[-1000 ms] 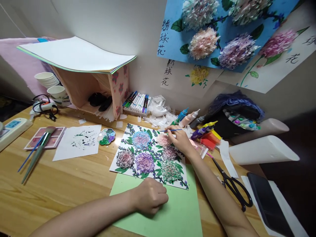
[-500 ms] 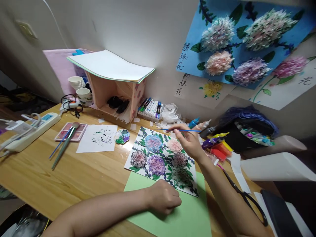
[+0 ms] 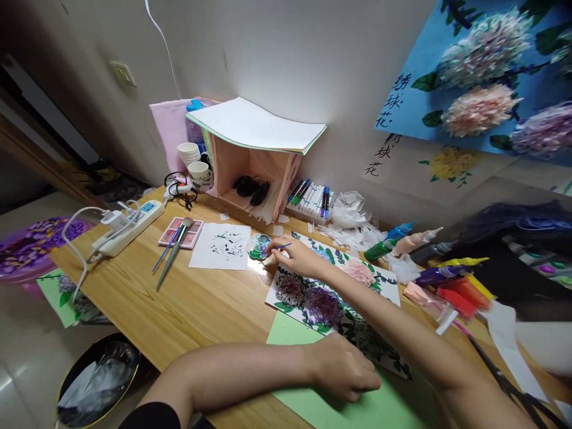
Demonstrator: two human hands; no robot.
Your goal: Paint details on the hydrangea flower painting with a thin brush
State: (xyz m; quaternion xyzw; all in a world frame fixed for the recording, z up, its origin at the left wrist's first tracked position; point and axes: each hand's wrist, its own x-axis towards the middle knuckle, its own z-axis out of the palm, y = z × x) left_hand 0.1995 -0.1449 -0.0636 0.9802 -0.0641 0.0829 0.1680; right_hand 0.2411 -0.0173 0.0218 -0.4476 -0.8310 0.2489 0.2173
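Observation:
My right hand (image 3: 292, 256) pinches a thin blue paintbrush (image 3: 282, 246) at the edge of the flower-shaped paint palette (image 3: 258, 249), which holds smears of green, white and blue. The brush tip is hidden by my fingers. Under my right forearm lies a white sheet with a flower painting (image 3: 290, 289), its textured blooms pink, purple and dark, with green leaves. My left hand (image 3: 342, 366) rests as a closed fist on the light green paper (image 3: 286, 333), just below the painting; nothing shows in it. Left of the palette is a paint-marked white sheet (image 3: 221, 250).
Two brushes (image 3: 174, 250) lie across a pink palette case (image 3: 196, 235). Markers (image 3: 310, 199), crumpled tissue (image 3: 351, 208) and paint bottles (image 3: 379, 249) stand behind the painting. Scissors (image 3: 496, 375) lie at right. A power strip (image 3: 129, 229) is at left, a pink box shelf (image 3: 223, 173) at the back.
My right hand has moved left and down from above the painting to the palette, brush in hand. The view has turned left. My left fist still rests on the green paper.

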